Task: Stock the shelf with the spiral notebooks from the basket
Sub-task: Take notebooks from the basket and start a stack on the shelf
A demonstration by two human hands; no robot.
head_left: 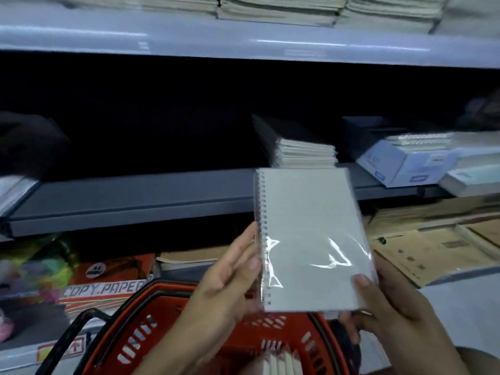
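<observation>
You've got a spiral notebook point(311, 234) w/ matt grey cover in glossy, crinkled clear plastic wrap, wire binding; basket point(216, 334) is red moulded plastic; shelf point(130, 204) looks smooth painted metal; cardboard boxes point(433, 253) below are matt brown.

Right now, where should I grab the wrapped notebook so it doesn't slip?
Grip the spiral notebook by its two long edges near the bottom, coming from below. It stands upright in slick plastic wrap, so the left hand steadies the coil side and the right hand pinches the plain corner.
</observation>
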